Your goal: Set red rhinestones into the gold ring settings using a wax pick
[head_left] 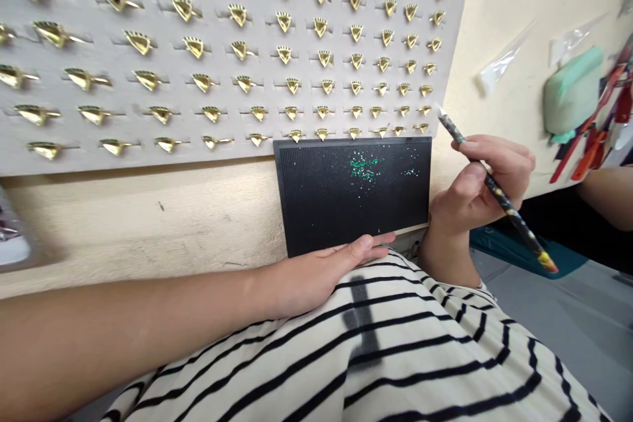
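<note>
Okay, from the head view, we look down at a person sitting at a cream table (148,227). The person wears a shirt (395,349) with cream and black stripes.

The right hand (482,188) is closed around a speckled dark pencil (497,194). The thumb and fingers pinch it, and the yellow end sticks out low on the right. The white tip points up and to the left, close to the corner of a gray board (237,161), but not on it.

That board stands in front of the person and is full of gold rings (237,13). They sit in neat rows, and each one pokes through a small slit. Their tops look like little pointed shields. The rings far away look very small, so I can't tell what is inside them.

Just under the board is a black ridged tray (306,201). Tiny green sparkly stones (364,168) lie in a messy patch on it. The left hand (341,267) lies flat and open, with its fingers on the low edge of the tray.

On the right side of the table are a green lump (571,91), a clear plastic strip (502,59), and some red and orange pieces (598,122). A teal cloth (519,250) lies lower down, by the floor.
</note>
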The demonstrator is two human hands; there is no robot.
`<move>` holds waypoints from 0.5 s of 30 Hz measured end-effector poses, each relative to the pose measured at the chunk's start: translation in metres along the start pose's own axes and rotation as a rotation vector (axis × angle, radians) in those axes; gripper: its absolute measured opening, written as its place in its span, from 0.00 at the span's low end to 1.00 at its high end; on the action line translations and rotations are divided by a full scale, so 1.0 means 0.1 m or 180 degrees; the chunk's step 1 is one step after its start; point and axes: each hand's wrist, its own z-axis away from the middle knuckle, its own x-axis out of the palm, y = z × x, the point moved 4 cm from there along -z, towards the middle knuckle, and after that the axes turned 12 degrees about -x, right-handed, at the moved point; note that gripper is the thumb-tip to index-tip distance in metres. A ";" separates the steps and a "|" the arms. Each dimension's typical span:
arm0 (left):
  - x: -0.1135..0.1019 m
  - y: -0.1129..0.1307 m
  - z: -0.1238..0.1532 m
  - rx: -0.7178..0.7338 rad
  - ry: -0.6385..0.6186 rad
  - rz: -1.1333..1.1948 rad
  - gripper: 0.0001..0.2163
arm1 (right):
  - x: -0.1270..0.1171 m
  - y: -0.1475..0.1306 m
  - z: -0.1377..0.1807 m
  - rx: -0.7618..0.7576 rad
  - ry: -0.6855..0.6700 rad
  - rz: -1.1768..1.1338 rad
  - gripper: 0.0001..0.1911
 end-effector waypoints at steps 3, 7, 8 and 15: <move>0.00 0.00 0.00 -0.0011 0.0015 0.0019 0.24 | 0.01 0.00 0.00 -0.0013 0.0059 -0.0021 0.09; 0.01 0.01 0.00 -0.0011 0.0007 -0.0005 0.25 | 0.01 -0.01 0.00 -0.0026 0.0066 -0.0007 0.09; 0.01 0.01 0.00 -0.0005 0.0007 -0.0008 0.25 | 0.00 -0.01 0.00 -0.0024 0.0051 -0.0011 0.09; 0.01 0.02 0.01 -0.0009 -0.0001 0.0026 0.26 | 0.00 -0.01 -0.01 -0.0012 -0.0066 0.0023 0.09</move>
